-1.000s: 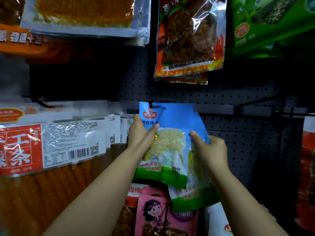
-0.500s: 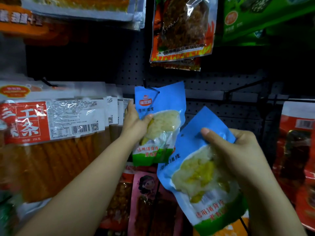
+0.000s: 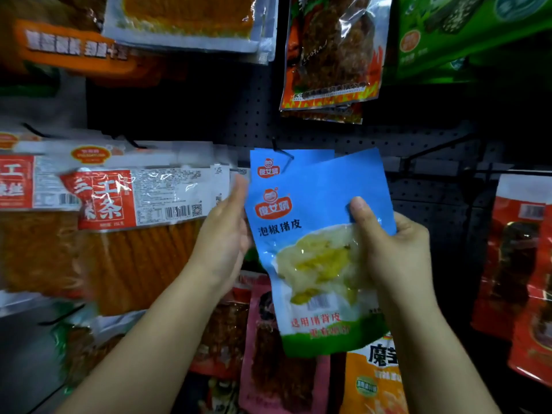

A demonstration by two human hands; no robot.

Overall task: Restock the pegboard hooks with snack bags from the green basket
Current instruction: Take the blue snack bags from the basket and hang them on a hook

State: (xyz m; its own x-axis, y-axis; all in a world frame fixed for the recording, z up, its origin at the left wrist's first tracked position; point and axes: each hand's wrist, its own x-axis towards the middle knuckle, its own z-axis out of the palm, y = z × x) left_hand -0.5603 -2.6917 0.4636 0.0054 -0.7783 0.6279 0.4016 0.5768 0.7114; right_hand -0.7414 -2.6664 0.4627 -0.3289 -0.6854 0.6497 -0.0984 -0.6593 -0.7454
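Observation:
A blue snack bag (image 3: pixel 316 210) with a clear window of pale yellow food is in front of the dark pegboard (image 3: pixel 239 121). My right hand (image 3: pixel 394 252) grips its right edge, thumb on the front. My left hand (image 3: pixel 227 234) holds its left edge, with the fingers hidden behind it. A second identical blue bag (image 3: pixel 268 162) hangs behind it on a black hook (image 3: pixel 280 153); only its top shows. The green basket is out of view.
Long orange snack packs with red labels (image 3: pixel 125 222) hang at the left. A flame-printed bag (image 3: pixel 331 52) and green bags (image 3: pixel 460 34) hang above. Red bags (image 3: pixel 519 252) hang at the right, with pink (image 3: pixel 274 363) and orange (image 3: pixel 373 380) bags below.
My right hand has brought the loose blue bag up and left, in front of the hanging bag. My left hand has shifted from the hanging bag to the held bag's left edge.

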